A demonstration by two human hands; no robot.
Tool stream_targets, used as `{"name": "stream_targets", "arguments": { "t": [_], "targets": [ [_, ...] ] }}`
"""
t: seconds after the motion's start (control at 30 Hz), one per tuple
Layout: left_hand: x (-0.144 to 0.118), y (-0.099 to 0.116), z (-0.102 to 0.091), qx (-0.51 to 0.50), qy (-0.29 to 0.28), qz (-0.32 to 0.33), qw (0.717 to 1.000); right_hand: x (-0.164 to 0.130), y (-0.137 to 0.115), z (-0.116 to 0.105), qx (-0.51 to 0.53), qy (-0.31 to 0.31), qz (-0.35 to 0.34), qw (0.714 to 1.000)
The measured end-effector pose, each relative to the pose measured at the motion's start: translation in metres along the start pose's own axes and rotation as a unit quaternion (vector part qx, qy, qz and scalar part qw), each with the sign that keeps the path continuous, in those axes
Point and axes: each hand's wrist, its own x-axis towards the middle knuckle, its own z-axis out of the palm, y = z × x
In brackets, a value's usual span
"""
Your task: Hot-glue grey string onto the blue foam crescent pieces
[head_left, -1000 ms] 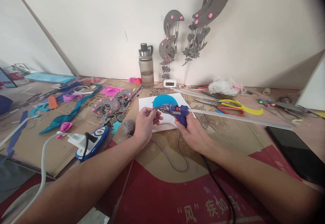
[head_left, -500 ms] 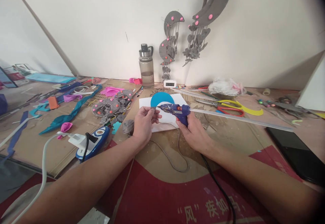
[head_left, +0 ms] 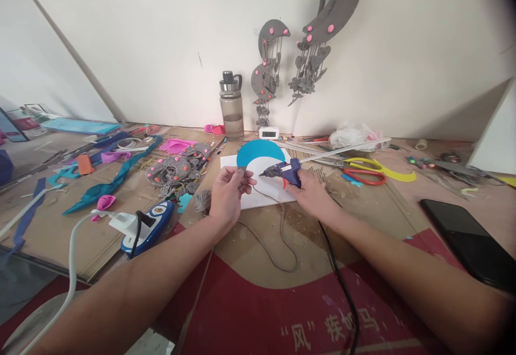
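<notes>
Cardboard-covered surface (head_left: 234,253), pale wall (head_left: 153,43) behind. Left hand (head_left: 229,189) closed in pinch at left tip of blue crescent (head_left: 253,151); grey yarn (head_left: 281,216) trails from same fingers, exact hold too small to tell. Right hand (head_left: 311,189) wrapped round blue glue gun (head_left: 290,171), nozzle near pinch, apart. Likely gluing step, yarn to crescent; next move probably calls for steady pinch, joint pressed together. Crescent over white paper (head_left: 258,202): flat, smooth, plain. Beyond: bottle (head_left: 233,116), clock (head_left: 269,133), scissors (head_left: 366,178); grey moons (head_left: 272,35) on wall.
</notes>
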Motion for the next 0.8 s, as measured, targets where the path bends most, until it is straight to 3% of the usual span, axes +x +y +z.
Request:
{"name": "stream_targets", "arguments": {
  "t": [0.1,0.23,0.33,0.4,0.5,0.67,0.8],
  "targets": [
    [-0.003,0.001,0.003,0.014,-0.012,0.009,1.000,0.008,0.010,0.005,-0.035,0.008,0.002,0.999],
    [-0.004,0.002,0.004,0.025,-0.021,0.011,0.999,0.011,0.023,0.012,-0.057,0.082,-0.005,0.995],
    [-0.004,0.003,0.005,0.032,-0.019,0.009,0.999,0.004,0.017,0.008,-0.060,0.160,-0.028,0.985],
    [-0.004,0.003,0.005,0.046,-0.015,0.007,0.999,-0.005,0.005,0.001,-0.026,0.186,-0.078,0.979],
    [-0.004,0.003,0.004,0.077,-0.010,0.016,0.997,-0.020,-0.020,-0.008,0.114,0.124,-0.177,0.970],
    [-0.003,0.002,0.000,0.175,0.015,0.084,0.981,-0.033,-0.045,0.000,0.349,-0.029,-0.124,0.928],
    [-0.003,0.002,-0.002,0.229,0.030,0.115,0.966,-0.034,-0.049,0.008,0.416,-0.093,-0.092,0.900]
  ]
}}
